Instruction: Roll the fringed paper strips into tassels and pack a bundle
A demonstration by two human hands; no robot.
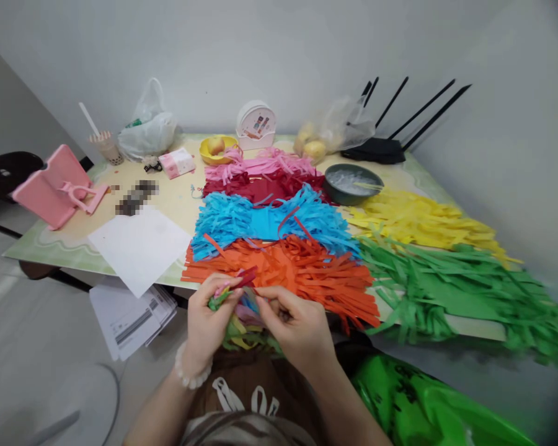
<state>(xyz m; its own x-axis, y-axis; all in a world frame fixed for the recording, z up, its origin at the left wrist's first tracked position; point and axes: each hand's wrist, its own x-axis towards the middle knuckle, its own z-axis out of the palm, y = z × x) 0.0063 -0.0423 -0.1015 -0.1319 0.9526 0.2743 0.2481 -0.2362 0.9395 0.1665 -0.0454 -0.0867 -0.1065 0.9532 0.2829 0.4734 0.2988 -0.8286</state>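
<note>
Over my lap, just in front of the table edge, both hands work a bundle of multicoloured paper strips (242, 322). My left hand (207, 322) pinches the bundle's left side, near a green and a red strip end. Closed fingers of my right hand (297, 328) grip it from the right. A pearl bracelet (188, 375) sits on my left wrist. Just beyond my hands lies fringed orange paper (307, 272), then blue (265, 223), dark red (270, 186) and pink (265, 164) sheets.
Fringed green paper (456, 291) and yellow paper (423, 220) cover the table's right side. A grey bowl (351, 184), white sheet (139, 248), pink stand (56, 186), drink cup (106, 145), plastic bags, a yellow dish (216, 148) and a router (381, 148) stand around. A green object (418, 402) is at lower right.
</note>
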